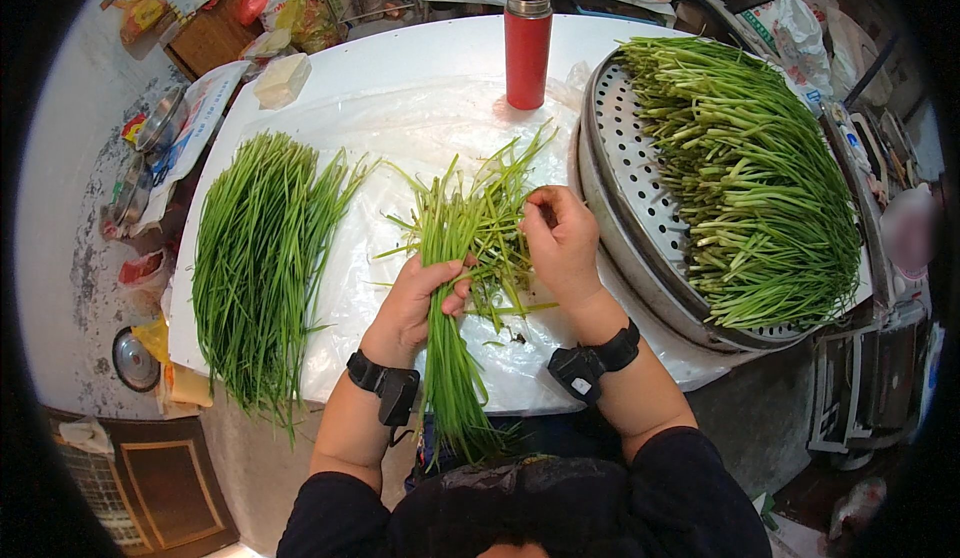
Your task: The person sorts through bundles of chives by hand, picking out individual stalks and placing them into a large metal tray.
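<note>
My left hand (412,297) is wrapped around a bunch of green garlic chives (451,363). The pale stem ends point away from me, and the leaf tips hang over the near table edge towards my lap. Just right of the stems, my right hand (562,246) has its fingers curled in to the thumb; whether something thin is pinched there is hidden. Loose chive scraps (506,254) lie between and beyond my hands on clear plastic sheeting (352,325). A larger pile of chives (259,273) rests to the left, its tips drooping past the table edge.
At right, a round perforated metal steamer tray (626,134) bears a thick heap of chives (757,183). A red open-topped flask (527,55) stands at the back of the white table (420,47). A pale block (283,81) sits at the back left corner.
</note>
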### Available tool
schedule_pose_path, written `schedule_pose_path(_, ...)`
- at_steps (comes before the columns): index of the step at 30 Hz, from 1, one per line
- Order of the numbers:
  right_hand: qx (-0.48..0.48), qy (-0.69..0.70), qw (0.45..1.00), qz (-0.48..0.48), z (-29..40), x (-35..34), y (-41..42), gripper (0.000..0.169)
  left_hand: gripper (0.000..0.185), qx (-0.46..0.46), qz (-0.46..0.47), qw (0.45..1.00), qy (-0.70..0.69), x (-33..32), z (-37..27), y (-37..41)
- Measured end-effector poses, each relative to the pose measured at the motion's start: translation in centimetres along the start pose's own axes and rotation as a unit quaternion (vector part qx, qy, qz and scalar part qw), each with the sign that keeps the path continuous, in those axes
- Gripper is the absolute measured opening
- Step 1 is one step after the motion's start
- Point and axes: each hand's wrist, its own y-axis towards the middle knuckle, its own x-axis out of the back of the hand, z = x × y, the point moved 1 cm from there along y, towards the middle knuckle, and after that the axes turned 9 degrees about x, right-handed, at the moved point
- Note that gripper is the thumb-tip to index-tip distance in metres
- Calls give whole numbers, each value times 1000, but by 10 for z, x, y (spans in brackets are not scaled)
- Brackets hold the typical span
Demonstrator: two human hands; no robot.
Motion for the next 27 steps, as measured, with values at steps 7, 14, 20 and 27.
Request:
schedule_pose_path(7,273,-218,936,34,11,0,9,13,25,-16,17,999,-35,4,0,3)
schedule_pose_path(14,27,-118,992,46,23,8,6,11,26,-34,58,995,-71,8,0,1)
schedule_pose_path(20,206,-240,949,7,14,8,10,16,26,-37,63,991,-109,10,1,0)
schedule_pose_path(27,36,-26,995,91,12,9,3,34,27,-47,86,989,-115,11,1,-1)
